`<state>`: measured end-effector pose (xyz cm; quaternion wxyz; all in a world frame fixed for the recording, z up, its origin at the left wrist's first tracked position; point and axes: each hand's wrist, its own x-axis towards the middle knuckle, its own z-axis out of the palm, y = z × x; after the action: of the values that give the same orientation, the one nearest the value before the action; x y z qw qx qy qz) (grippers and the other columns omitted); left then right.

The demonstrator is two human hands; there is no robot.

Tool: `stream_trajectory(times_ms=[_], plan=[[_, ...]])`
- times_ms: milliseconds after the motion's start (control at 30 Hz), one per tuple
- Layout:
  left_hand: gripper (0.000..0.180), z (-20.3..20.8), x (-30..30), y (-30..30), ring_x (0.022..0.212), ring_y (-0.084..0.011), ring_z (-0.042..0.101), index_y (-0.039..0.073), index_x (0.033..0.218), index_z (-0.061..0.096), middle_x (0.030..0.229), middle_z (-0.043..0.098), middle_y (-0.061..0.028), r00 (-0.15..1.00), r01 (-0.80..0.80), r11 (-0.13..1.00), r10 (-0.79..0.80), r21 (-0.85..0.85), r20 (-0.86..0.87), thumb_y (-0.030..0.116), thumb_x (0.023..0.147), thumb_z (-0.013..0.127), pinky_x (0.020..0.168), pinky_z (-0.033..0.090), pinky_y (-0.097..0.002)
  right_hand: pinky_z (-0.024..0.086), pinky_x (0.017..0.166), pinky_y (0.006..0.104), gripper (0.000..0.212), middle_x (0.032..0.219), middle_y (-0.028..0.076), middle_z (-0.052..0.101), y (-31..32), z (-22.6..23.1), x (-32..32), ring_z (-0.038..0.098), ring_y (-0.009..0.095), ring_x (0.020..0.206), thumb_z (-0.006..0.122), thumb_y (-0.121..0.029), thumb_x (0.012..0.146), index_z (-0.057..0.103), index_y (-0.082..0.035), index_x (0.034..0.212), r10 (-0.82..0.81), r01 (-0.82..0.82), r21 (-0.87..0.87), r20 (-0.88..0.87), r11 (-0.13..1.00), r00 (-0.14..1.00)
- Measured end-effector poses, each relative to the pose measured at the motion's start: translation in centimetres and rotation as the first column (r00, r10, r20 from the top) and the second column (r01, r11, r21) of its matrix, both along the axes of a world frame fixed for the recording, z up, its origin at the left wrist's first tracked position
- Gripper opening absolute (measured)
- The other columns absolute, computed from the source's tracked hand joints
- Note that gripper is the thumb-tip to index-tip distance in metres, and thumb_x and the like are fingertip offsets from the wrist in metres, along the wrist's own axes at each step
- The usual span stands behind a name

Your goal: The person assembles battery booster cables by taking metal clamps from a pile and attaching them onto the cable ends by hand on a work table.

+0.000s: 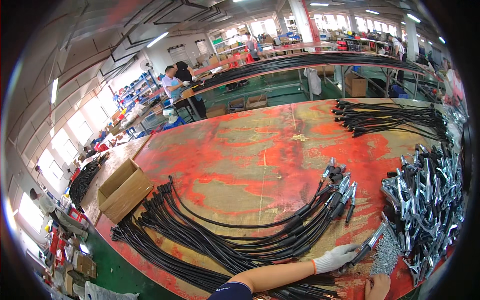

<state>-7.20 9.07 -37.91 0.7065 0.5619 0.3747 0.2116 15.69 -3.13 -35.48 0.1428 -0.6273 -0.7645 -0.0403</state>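
My left hand, in a white glove, reaches across from the lower edge with its fingers closed on a silver spring clamp with black grips. Just to the right lies a heap of small metal fasteners. My right hand, bare, is at the lower edge beside that heap, fingers curled; what they hold, if anything, is hidden. A bundle of black cables curves over the table on the left, and several cable ends carry silver clamps.
A large pile of silver clamps covers the table's right side. More black cables lie at the far right. An open cardboard box stands on the left of the worn red tabletop. Other people work at tables behind.
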Motion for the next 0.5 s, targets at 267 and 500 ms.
stream_trajectory(times_ms=[267,500], plan=[[0.042,-1.1,-0.2,-0.5,0.068,-0.0102,0.053,0.005,0.134,0.047,0.082,0.059,-0.0041,0.998,-0.057,0.993,0.052,0.106,0.046,0.024,0.096,0.045,0.060,0.045,-0.0264,0.046,0.078,0.0444,0.021,0.089,0.018,0.061,-0.1,1.2,-1.0,0.058,0.037,0.086,0.061,-0.025,0.085,0.062,-0.004,0.090,-0.039,0.028,-0.103,-0.103,0.994,0.994],[0.040,2.4,0.4,-2.0,0.058,-0.0088,0.053,0.006,0.132,0.049,0.079,0.059,-0.0023,0.992,0.002,0.999,0.004,-0.048,0.126,0.022,0.096,0.047,0.051,0.046,-0.0257,0.047,0.073,0.0383,0.017,0.081,0.010,0.060,-1.2,-2.3,0.3,0.059,0.030,0.078,0.069,-0.009,0.073,0.065,-0.007,0.089,-0.160,0.148,-0.061,-0.307,0.987,0.938]])
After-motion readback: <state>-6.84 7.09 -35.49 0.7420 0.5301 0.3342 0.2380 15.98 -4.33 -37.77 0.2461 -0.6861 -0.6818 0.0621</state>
